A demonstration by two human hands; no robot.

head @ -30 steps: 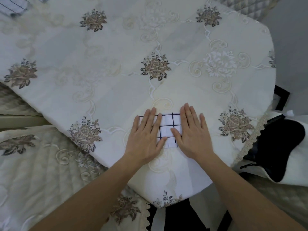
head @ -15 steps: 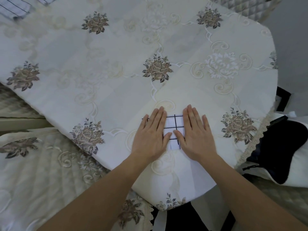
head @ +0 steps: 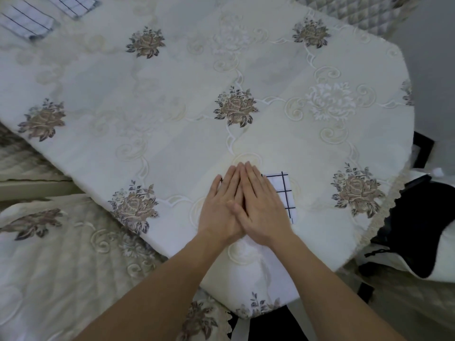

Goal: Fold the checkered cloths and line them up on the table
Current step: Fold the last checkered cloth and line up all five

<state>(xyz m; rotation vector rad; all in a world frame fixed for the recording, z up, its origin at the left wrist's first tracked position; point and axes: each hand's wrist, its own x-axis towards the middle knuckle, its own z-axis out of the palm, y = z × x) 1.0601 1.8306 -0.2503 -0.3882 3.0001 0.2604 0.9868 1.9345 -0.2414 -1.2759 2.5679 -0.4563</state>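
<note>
A small folded white cloth with dark checks (head: 280, 190) lies near the front edge of the table (head: 172, 99). My left hand (head: 220, 207) and my right hand (head: 261, 205) lie flat on it side by side, fingers straight, the right partly over the left. Together they cover most of the cloth; only its right part shows. Two more folded checkered cloths lie at the far left corner, one (head: 25, 20) further left and one (head: 72, 4) cut off by the top edge.
The table wears a cream cloth embroidered with brown roses. A quilted seat (head: 49, 267) sits low at the left, a quilted chair back (head: 357, 11) beyond the far right edge. A black and white bag (head: 423, 222) lies at the right.
Both hands have slid together over the cloth; a gap showing the checks lay between them before, and now they touch and overlap, with the cloth showing only at the right.
</note>
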